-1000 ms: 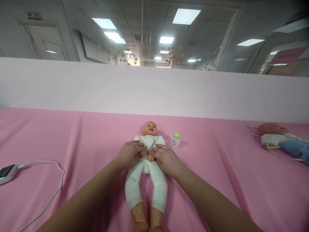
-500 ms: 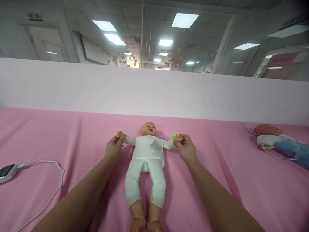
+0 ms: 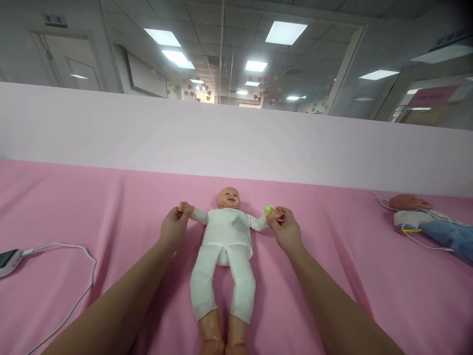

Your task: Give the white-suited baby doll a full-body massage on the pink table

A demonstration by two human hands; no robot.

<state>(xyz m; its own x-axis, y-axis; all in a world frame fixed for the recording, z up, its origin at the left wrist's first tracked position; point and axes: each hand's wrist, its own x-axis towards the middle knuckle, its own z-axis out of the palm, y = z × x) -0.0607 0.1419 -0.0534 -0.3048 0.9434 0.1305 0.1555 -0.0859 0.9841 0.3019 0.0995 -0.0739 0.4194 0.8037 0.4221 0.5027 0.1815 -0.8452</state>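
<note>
A baby doll (image 3: 227, 229) in a white top and white trousers lies face up on the pink sheet (image 3: 140, 197), its arms stretched out sideways and its bare feet toward me. My left hand (image 3: 174, 226) is closed on the doll's hand at the left. On the other side, my right hand (image 3: 286, 228) grips the doll's other hand between thumb and fingers. A small bright green object (image 3: 268, 210) shows beside that doll hand; what it is, I cannot make out.
A second doll (image 3: 439, 228) in white and blue, with thin tubes and a yellow piece, lies at the far right. At the left edge is a white device (image 3: 11, 262) with a cable (image 3: 90, 283). A white padded wall (image 3: 236, 143) runs behind, below glass.
The view has shifted very slightly. Both hands keep the same hold on the doll's hands, and the doll's pose looks the same.
</note>
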